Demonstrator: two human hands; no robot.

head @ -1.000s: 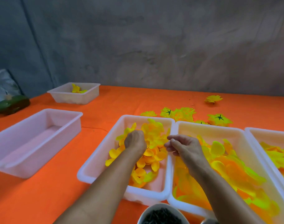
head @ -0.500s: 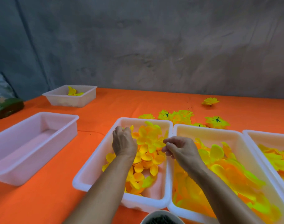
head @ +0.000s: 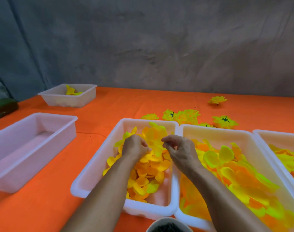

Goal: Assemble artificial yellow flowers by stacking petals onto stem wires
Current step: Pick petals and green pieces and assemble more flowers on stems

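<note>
A white tray [head: 99,158] in the middle holds a heap of small yellow petals [head: 148,173]. My left hand [head: 134,147] is down in this heap, with its fingers curled round petals at the top of the pile. My right hand [head: 179,148] hovers just right of it, over the same tray's right side. Its thumb and fingers pinch together on what seems a thin stem wire, too fine to see well. A second tray [head: 214,129] to the right holds larger yellow-orange petals [head: 226,164].
Finished yellow flowers [head: 188,116] lie on the orange table [head: 42,206] behind the trays. An empty white tray [head: 34,144] stands at left, and a small one [head: 67,96] with a petal sits far left. A third petal tray [head: 276,136] is at right. A bowl [head: 168,226] of dark pieces sits at the bottom edge.
My left hand has sunk deeper into the small petals and shifted right. My right hand has moved left from the tray border to over the middle tray, closer to the left hand.
</note>
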